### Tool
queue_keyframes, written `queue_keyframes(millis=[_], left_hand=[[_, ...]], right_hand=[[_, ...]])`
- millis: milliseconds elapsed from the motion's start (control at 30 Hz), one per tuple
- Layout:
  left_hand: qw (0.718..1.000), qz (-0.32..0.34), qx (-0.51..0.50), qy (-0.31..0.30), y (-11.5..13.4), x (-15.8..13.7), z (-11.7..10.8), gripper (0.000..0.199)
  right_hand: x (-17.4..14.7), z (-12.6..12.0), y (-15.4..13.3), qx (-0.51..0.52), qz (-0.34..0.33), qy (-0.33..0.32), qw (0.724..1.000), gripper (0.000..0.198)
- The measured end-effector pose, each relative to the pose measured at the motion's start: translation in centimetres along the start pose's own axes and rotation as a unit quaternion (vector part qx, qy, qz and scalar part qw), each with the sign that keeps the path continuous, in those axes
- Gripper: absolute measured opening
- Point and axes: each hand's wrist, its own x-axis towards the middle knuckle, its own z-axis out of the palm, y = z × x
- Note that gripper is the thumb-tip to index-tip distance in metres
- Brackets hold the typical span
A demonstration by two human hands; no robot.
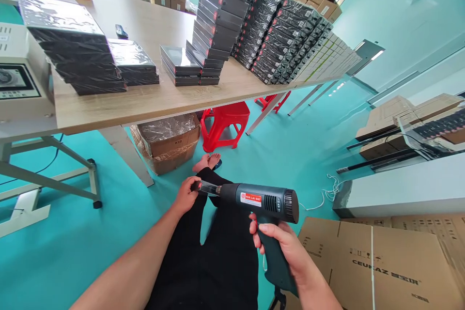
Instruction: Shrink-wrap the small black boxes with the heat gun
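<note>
Right hand, five o'clock: grips a heat gun by its handle, nozzle toward nine o'clock. Left hand, seven o'clock: holds a shiny dark item just at the nozzle. Stacked black boxes stand on the desk at one o'clock.

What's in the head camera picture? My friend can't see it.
A person's right hand grips a dark teal, pistol-shaped heat gun, pointing its black nozzle toward a small, dark, shiny item in the left hand. Beyond, a pale wood-topped table bears stacks of flat black boxes, with a red plastic stool below.
</note>
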Motion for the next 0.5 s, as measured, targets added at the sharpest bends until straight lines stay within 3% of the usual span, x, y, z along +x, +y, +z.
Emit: queue_keyframes(millis=[100,200,367,500], left_hand=[[0.998,-0.036,-0.048,0.005,0.3,0.0,-0.1,0.04],[0.988,-0.088,-0.129,0.0,0.6,0.0,-0.2,0.037],[0.911,-0.23,-0.338,0.061,0.0,0.2,0.0,0.024],[0.876,-0.267,-0.397,0.06,-0.1,0.1,-0.6,0.019]], right_hand=[[0.4,0.0,0.1,0.009,-0.009,0.037,0.999,0.026],[0.4,-0.1,0.0,0.025,0.005,0.021,0.999,0.026],[-0.1,1.2,-0.7,0.077,-0.039,-0.017,0.996,0.028],[-0.8,2.3,-1.1,0.035,-0.006,-0.113,0.993,0.033]])
